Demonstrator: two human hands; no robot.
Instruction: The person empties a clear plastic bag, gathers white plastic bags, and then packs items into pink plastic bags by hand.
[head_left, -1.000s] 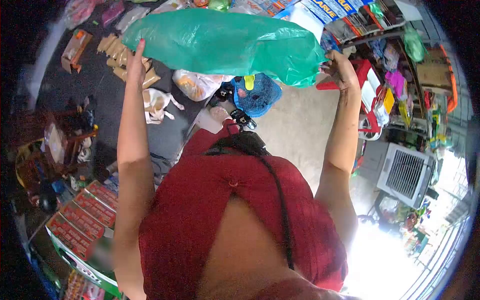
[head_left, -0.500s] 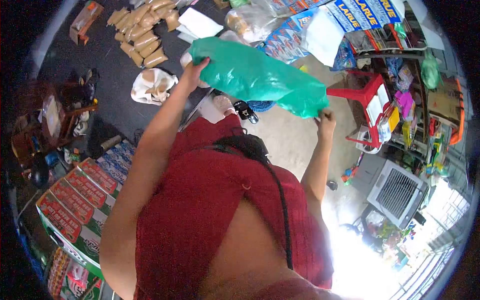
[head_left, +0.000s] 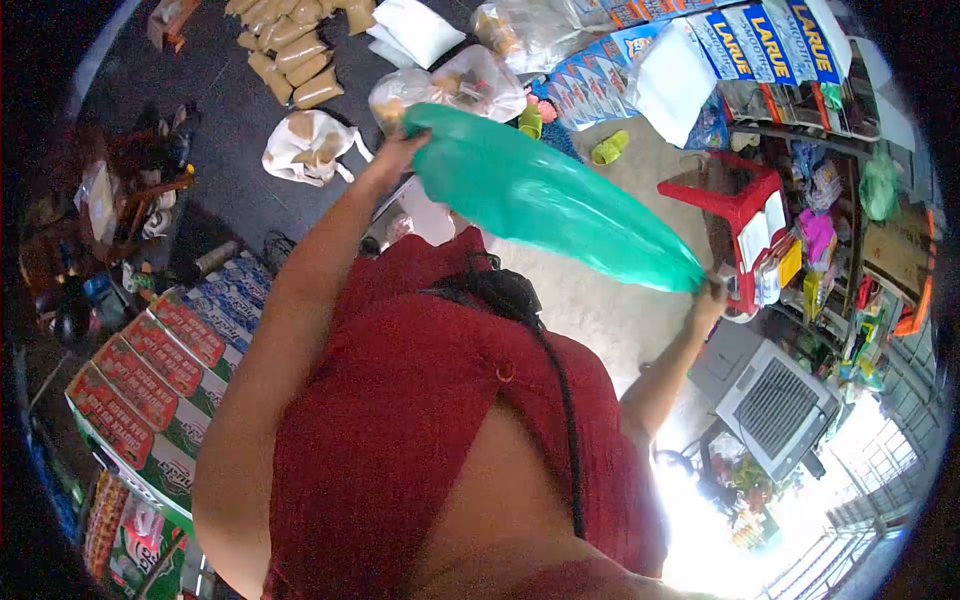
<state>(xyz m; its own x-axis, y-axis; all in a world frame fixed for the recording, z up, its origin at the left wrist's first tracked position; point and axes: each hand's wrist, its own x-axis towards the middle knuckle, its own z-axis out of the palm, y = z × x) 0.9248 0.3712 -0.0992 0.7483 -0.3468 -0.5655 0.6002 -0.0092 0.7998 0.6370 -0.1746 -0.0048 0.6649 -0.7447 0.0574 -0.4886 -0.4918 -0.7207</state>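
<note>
A green plastic bag stretches between my two hands in front of my red top. My left hand is closed on the bag's upper left end. At the lower right, my right hand pinches the opposite end, slightly blurred. The bag hangs slack and puffed in its middle and narrows toward my right hand. It covers part of the floor and whatever lies beneath it.
A white and brown dog lies curled on the dark floor. Filled brown packets and clear bags sit beyond. A red plastic stool and an air cooler stand at right. Stacked cartons are at left.
My right hand has moved right and down, pulling the green bag longer and tauter. My left hand has dropped slightly. Green slippers and clear bags behind now show.
</note>
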